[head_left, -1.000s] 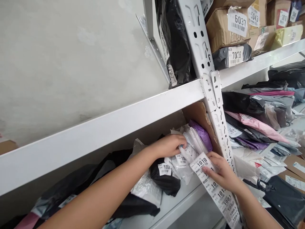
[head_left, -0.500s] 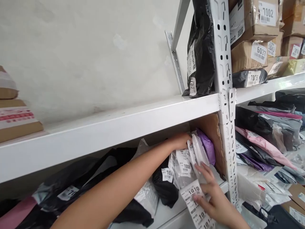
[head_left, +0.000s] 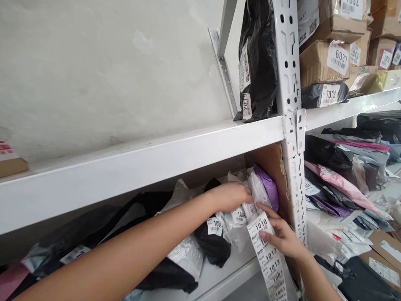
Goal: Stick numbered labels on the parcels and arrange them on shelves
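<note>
1. Parcels fill the lower shelf (head_left: 219, 267), and your left hand (head_left: 230, 195) reaches in under the shelf beam (head_left: 140, 167), fingers curled together over the tops of the white plastic bags (head_left: 255, 190). It looks like you are tipping them forward so their stickers face you.
2. Your right hand (head_left: 283, 238) pinches the label strip (head_left: 269, 255) near its top end, thumb on the front and fingers closed behind it. Held this way, the top label reading 1010 sits right beside the bags, easy to compare with the numbers there.
3. The label strip is a long white paper ribbon of barcode stickers with bold black numbers. It hangs from your right hand down past the shelf edge and runs out of view at the bottom.
4. The white plastic bags stand packed upright against a purple bag (head_left: 269, 188), which leans on a cardboard divider (head_left: 272, 163) just beside the upright post (head_left: 293, 125). Two small stickers show on the bags in front, one reading 1004 (head_left: 214, 225).
5. A black bag (head_left: 213, 246) lies below your left wrist, with silver and black bags further left.
6. On the shelf above, a black bag (head_left: 258, 62) stands against the post, and brown boxes (head_left: 319, 62) with number labels sit to its right.
</note>
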A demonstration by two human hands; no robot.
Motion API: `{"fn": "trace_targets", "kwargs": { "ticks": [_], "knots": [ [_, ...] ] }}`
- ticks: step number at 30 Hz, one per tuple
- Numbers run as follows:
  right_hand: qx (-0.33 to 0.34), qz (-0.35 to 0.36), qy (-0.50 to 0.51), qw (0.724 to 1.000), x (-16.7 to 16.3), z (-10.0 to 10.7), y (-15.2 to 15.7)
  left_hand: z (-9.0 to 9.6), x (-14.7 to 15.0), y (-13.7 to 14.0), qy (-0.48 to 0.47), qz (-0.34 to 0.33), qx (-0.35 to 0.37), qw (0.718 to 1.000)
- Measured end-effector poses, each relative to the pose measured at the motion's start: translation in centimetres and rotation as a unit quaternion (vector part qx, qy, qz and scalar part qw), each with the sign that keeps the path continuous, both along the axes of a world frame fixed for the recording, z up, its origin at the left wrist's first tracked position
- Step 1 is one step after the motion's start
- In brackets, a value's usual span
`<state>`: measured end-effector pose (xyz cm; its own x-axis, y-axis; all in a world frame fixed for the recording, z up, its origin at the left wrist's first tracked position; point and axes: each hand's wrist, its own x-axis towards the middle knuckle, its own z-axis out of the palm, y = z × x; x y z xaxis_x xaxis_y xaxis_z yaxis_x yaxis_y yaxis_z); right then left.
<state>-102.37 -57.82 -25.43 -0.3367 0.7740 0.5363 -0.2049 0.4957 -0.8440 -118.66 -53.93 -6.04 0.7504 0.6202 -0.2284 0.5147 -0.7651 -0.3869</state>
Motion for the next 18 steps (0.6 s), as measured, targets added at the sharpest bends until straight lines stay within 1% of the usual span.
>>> {"fn": "trace_targets", "kwargs": {
  "ticks": [2, 3, 5, 7, 9, 11, 13, 15, 18],
  "knots": [
    [0.013, -0.013, 0.007, 1.000, 0.1, 0.0, -0.5, -0.3, 0.4, -0.4, 0.043, 0.016, 0.016, 0.999],
    [0.025, -0.026, 0.006, 0.999, 0.1, 0.0, -0.7, -0.4, 0.6, -0.5, 0.057, 0.007, 0.031, 0.998],
    [0.057, -0.057, -0.009, 0.997, 0.3, -0.1, -1.2, -0.5, 0.9, -0.5, 0.042, -0.021, 0.048, 0.998],
    [0.091, -0.076, -0.030, 0.993, 0.4, -0.3, -1.6, -0.3, 1.0, -0.2, 0.023, -0.027, 0.016, 0.999],
    [0.108, -0.079, -0.038, 0.990, 0.4, -0.5, -1.7, 0.2, 1.1, 0.3, 0.011, 0.002, -0.024, 1.000],
    [0.104, -0.083, -0.030, 0.991, 0.4, -0.7, -1.6, 0.7, 1.5, 0.9, 0.000, 0.020, -0.024, 0.999],
    [0.091, -0.092, -0.011, 0.992, 0.4, -0.7, -1.6, 1.1, 2.3, 1.3, -0.003, 0.014, 0.009, 1.000],
    [0.082, -0.100, 0.004, 0.992, 0.4, -0.7, -1.6, 1.1, 3.1, 1.4, 0.014, 0.007, 0.043, 0.999],
    [0.092, -0.115, -0.019, 0.989, 0.3, -0.5, -1.7, 0.8, 3.8, 1.6, 0.033, 0.029, 0.065, 0.997]
  ]
}}
